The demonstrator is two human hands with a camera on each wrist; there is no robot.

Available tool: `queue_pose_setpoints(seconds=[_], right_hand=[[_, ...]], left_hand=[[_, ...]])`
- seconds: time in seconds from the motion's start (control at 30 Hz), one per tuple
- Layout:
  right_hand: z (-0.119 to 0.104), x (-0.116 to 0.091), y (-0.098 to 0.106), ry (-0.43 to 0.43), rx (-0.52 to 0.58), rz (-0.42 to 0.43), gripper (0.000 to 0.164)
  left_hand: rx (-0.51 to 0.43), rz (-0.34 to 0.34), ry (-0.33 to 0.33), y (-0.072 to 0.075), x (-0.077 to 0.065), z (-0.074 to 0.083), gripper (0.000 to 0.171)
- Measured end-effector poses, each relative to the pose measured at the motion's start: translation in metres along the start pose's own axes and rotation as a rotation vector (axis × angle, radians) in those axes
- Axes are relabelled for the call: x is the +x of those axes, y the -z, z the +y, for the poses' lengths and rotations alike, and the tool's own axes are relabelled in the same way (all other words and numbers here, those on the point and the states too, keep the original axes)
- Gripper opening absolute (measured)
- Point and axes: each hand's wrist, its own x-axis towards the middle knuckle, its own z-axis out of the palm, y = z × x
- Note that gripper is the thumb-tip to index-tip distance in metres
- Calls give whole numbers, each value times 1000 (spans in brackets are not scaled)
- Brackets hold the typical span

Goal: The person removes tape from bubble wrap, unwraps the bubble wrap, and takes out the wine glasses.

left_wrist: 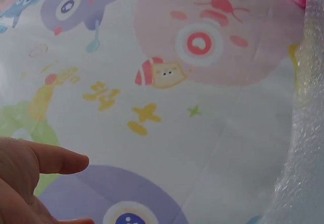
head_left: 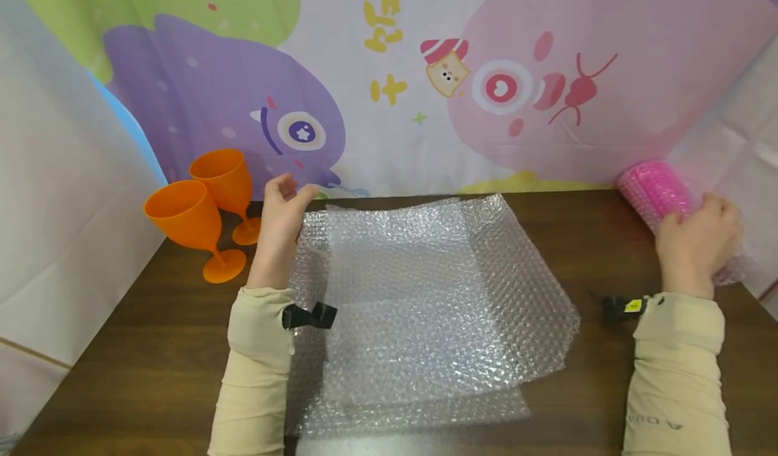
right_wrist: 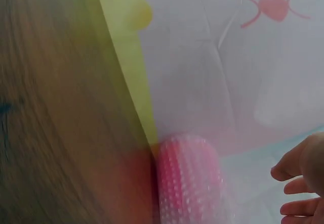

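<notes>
Several clear sheets of bubble wrap (head_left: 407, 294) lie overlapped on the table in front of me. At their back left corner is my left hand (head_left: 281, 223), raised with nothing held; its thumb and fingers (left_wrist: 61, 161) stand apart in the left wrist view. Close to that hand, two orange goblets (head_left: 188, 214) stand upright on the left. My right hand (head_left: 699, 243) hovers at the far right beside a pink bundle rolled in bubble wrap (head_left: 659, 189). In the right wrist view, a gap shows between its loosely bent fingers (right_wrist: 298, 186) and the bundle.
A cartoon-printed cloth (head_left: 389, 138) hangs behind the dark wooden table (head_left: 583, 240). White walls (head_left: 55, 206) close in the left and right sides. Small black camera mounts (head_left: 310, 315) sit on both wrists.
</notes>
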Motion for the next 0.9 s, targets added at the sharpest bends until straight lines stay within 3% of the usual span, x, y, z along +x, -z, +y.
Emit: queue_pose_setpoints(seconds=[0.13,0.43,0.67,0.9], right_hand=[[11,2,4,-18,-59,-8,52],[26,4,5,-38,-132,-50,53],[31,4,6,-47,-185,-102,56],[30,5,4,-72,-233,-175,63]], left_hand=[[21,-66,18,-4,-2,1,63],[24,-135,42,-11,-1,-5,63],[-74,-318,90,-19,0,-10,61],[-101,-346,133,-27,0,-16,60]])
